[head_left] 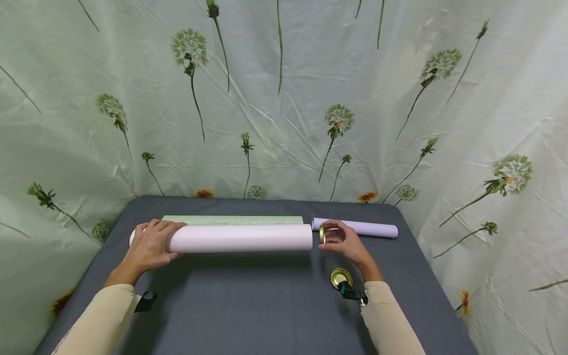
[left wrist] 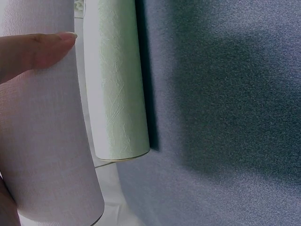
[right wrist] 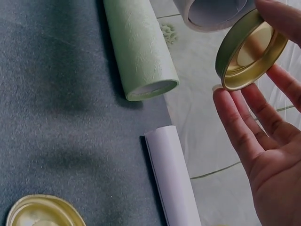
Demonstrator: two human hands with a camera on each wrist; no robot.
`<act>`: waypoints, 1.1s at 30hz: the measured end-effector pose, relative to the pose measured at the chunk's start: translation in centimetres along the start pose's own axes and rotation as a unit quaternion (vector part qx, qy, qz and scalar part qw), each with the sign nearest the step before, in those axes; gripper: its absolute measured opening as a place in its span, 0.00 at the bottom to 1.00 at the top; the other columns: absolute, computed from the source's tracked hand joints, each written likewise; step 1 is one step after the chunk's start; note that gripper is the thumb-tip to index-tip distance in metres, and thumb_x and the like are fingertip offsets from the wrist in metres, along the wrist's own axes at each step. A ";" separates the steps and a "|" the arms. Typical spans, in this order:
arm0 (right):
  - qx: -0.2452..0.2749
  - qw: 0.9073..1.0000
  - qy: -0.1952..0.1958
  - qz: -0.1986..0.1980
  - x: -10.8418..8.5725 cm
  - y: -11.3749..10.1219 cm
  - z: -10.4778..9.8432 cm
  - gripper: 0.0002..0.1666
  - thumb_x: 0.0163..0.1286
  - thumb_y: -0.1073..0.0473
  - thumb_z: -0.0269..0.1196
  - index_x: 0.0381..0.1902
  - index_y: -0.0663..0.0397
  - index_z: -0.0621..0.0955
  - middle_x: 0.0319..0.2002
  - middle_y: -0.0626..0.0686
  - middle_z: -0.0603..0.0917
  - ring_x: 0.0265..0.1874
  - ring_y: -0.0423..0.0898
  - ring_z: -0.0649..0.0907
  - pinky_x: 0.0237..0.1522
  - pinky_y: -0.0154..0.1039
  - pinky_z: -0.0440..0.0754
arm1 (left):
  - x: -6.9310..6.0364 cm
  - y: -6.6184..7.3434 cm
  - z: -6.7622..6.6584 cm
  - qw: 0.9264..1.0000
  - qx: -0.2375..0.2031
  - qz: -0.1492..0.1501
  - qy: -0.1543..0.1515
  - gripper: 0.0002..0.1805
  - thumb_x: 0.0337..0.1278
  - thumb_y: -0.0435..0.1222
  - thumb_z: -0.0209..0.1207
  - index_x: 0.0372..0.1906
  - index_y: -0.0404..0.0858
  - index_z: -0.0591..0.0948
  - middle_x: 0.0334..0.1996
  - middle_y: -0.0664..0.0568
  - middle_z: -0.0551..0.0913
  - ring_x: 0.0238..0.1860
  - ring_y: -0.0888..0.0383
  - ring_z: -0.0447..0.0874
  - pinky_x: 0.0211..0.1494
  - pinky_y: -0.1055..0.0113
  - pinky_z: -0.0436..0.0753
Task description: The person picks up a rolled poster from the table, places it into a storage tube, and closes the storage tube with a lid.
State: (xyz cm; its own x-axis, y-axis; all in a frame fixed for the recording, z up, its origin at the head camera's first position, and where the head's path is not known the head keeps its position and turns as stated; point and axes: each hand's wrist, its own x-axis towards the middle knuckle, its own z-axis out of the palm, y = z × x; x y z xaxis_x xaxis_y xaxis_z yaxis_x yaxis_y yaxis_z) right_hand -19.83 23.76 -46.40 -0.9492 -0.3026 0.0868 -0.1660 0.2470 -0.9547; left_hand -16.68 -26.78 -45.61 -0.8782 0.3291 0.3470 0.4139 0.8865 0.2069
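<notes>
A pale pinkish-white tube (head_left: pixel 241 238) is held level above the grey table by my left hand (head_left: pixel 153 245), which grips it near its left end. In the left wrist view the thumb lies across the tube (left wrist: pixel 47 132). My right hand (head_left: pixel 348 244) pinches a round gold lid (head_left: pixel 322 234) by its rim, upright, a short gap from the tube's right end. The right wrist view shows the lid (right wrist: pixel 230 52) between thumb and fingers, its hollow side visible, and the tube's open end (right wrist: pixel 218 12) beyond it, apart.
Behind the held tube a green tube (head_left: pixel 232 220) lies on the grey table (head_left: pixel 248 310). To its right lies a lilac roll (head_left: pixel 374 229). A second gold lid (head_left: pixel 340 277) rests on the table near my right wrist. A flower-print curtain (head_left: pixel 284 113) hangs behind.
</notes>
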 end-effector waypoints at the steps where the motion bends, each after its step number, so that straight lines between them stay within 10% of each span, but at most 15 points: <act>1: 0.002 1.000 -0.001 -0.002 0.0 0.0 0.0 0.38 0.49 0.71 0.74 0.59 0.67 0.72 0.54 0.66 0.75 0.50 0.59 0.76 0.52 0.41 0.79 | 0.0 0.0 0.0 1.000 0.000 0.000 0.000 0.37 0.26 0.39 0.77 0.53 0.40 0.78 0.46 0.40 0.81 0.48 0.38 0.73 0.50 0.35 0.61; 33: 0.143 0.987 -0.036 -0.061 0.0 0.8 1.2 0.37 0.57 0.73 0.66 0.63 0.78 0.64 0.53 0.48 0.76 0.48 0.41 0.81 0.42 0.36 0.82 | 0.1 0.1 -0.1 1.000 0.001 0.000 -0.014 0.37 0.29 0.42 0.76 0.55 0.40 0.78 0.47 0.39 0.81 0.49 0.37 0.73 0.49 0.34 0.62</act>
State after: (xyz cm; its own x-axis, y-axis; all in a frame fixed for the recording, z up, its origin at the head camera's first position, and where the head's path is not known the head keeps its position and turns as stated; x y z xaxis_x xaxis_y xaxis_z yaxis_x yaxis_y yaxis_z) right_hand -19.69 22.84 -47.53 -0.9032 -0.3819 0.1961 -0.1868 -0.0619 -0.9805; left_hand -16.67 -26.68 -45.52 -0.8848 0.3378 0.3211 0.4133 0.8871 0.2056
